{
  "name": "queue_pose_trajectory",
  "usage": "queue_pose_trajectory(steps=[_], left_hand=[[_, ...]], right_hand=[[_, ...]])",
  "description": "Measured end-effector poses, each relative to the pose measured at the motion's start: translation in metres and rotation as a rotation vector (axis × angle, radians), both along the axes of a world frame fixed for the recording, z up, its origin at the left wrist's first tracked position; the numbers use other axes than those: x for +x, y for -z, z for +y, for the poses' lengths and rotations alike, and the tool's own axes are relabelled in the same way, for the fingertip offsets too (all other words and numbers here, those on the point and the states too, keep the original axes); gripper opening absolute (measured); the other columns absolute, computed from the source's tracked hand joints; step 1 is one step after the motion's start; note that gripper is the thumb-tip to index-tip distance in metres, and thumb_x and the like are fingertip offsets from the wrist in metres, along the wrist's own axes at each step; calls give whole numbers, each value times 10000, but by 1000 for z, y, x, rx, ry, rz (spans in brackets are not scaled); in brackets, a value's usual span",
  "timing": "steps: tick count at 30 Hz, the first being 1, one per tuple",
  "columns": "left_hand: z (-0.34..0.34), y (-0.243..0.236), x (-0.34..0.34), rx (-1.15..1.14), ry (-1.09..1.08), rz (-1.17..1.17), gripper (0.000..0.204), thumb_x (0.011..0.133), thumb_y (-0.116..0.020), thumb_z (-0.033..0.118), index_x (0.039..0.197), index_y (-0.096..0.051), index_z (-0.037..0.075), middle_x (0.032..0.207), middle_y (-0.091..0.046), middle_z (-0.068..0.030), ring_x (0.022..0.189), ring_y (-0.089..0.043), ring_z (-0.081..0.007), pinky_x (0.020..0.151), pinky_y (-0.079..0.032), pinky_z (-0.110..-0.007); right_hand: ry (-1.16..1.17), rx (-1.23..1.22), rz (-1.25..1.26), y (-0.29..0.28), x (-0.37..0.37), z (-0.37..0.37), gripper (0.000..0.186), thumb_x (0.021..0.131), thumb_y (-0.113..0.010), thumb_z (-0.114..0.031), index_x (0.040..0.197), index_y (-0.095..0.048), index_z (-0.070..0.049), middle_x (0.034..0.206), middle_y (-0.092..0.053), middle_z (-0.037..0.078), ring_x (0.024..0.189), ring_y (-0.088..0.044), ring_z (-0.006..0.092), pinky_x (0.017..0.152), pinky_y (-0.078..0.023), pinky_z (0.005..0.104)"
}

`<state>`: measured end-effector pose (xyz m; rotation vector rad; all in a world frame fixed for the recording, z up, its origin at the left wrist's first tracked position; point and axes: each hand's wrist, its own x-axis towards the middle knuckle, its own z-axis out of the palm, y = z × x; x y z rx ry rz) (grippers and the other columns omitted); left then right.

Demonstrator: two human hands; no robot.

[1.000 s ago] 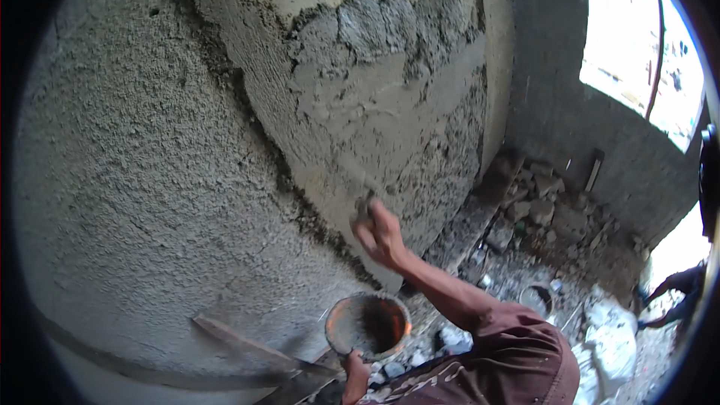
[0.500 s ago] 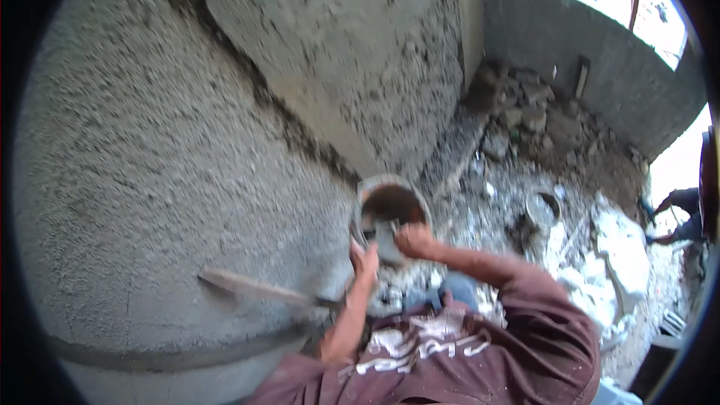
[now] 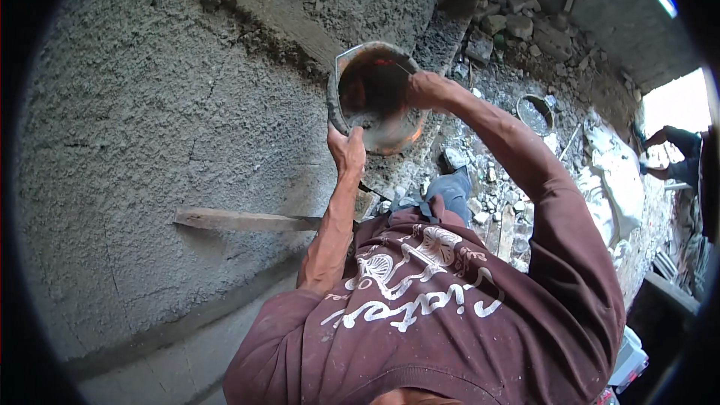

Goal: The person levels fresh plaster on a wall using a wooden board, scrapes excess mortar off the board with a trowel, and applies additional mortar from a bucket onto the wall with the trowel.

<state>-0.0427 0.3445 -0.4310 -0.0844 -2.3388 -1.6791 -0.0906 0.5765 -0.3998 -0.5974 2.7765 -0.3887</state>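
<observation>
Main change: right hand (image 3: 430,92) is back from the wall (image 3: 165,142) and down at the bucket (image 3: 334,101); a second ago it is up against the stretch of wall beyond the bucket, half a second ago it is inside the bucket's mouth, now it sits at the right of that mouth; so, as I read it, work is at the bucket now, and neither hand is on the wall.

Left hand (image 3: 347,151) stays on the bucket's near rim, thumb over the edge, pinching it; the bucket is tipped mouth toward the camera, just beside the wall; right hand is curled, fingers mostly hidden, so can't tell what it pinches, or if it pinches anything; bucket interior is dark, with a grey blur toward the near side (mortar or a tool, can't tell); orange shows through on its lower right.

View also tilts further down, so more of the maroon shirt (image 3: 420,337) shows, nearer than the bucket.

Rest, relative to bucket: wooden plank (image 3: 232,219) nearer and left; rubble (image 3: 517,26) beyond and right; round container (image 3: 534,114) right, apart from it; white sacks (image 3: 619,172) farther right; another person (image 3: 679,142) well off to the right.
</observation>
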Motion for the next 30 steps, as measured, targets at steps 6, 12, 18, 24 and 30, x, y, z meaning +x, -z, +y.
queue_pose_trajectory(steps=[6,12,18,24,30], left_hand=[[17,12,-21,7,69,-37,613,669,-551,36,1252,-395,-70,1219,-483,-139,1103,-463,-222,994,-316,-290],[40,53,-49,203,9,-315,513,701,-576,26,1195,-445,-19,1109,-522,-89,920,-517,-191,825,-435,-315],[78,48,-56,854,-1,-640,411,659,-557,0,1047,-519,127,910,-556,-53,830,-562,-240,682,-505,-449],[80,43,-56,948,-35,-629,508,643,-543,-10,1120,-482,154,1004,-515,-56,937,-512,-259,722,-494,-480],[67,61,-47,934,-222,-589,554,610,-552,-19,1122,-470,173,991,-509,-47,864,-516,-254,560,-485,-461]], right_hand=[[201,-841,-436,13,63,-5,216,859,-502,-218,966,-624,-76,867,-632,139,721,-641,232,611,-535,316],[589,-1756,-1186,53,63,2,354,893,-501,-378,1008,-564,-49,661,-543,24,445,-493,85,355,-397,188],[622,-2011,-1170,-4,52,62,338,897,-517,-318,1103,-531,-50,669,-488,43,440,-436,91,384,-386,186],[508,-2013,-421,-112,-2,150,358,842,-586,-310,1084,-511,-57,662,-508,33,464,-482,105,381,-410,225],[878,-1762,961,-210,-94,207,304,825,-558,-200,1069,-498,-28,693,-528,26,511,-509,110,442,-410,233]])
